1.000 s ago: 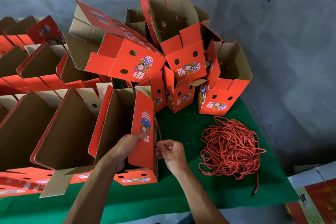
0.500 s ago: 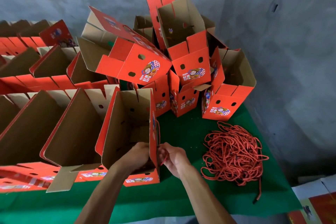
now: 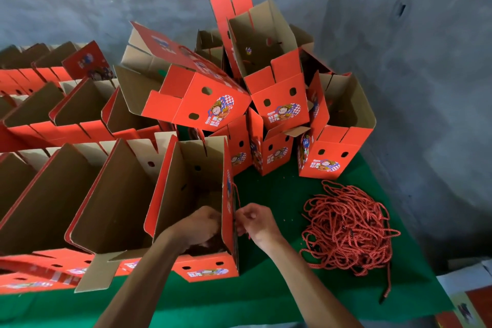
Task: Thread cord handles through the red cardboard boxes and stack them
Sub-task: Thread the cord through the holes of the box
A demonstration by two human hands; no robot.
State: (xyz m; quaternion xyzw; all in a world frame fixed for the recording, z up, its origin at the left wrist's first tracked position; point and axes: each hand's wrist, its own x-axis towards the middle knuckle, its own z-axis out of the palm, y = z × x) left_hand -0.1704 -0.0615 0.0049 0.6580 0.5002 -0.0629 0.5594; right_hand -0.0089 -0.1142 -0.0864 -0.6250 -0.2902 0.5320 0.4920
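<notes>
Soft even daylight, faint shadows, wide-angle bending at edges, slightly soft focus

Both bare forearms reach forward from the lower edge. The left hand [image 3: 198,225] is curled, knuckles up, wrist bent downward. The right hand [image 3: 257,222] lies close beside it, fingers [image 3: 241,217] bunched in a pinch, pointing left

Boxes [image 3: 202,194]: corrugated cardboard. Outer faces carry a red printed coating with a slight sheen and colour graphics; inner faces are bare brown board, matt and unprinted. Cord pile [image 3: 348,226]: red twisted rope with a fibrous, ribbed surface and dark tips. Worktop [image 3: 279,194]: covered in green matt cloth of felt-like texture. Wall [image 3: 412,88]: grey plaster or concrete, rough, mottled and matt.
</notes>
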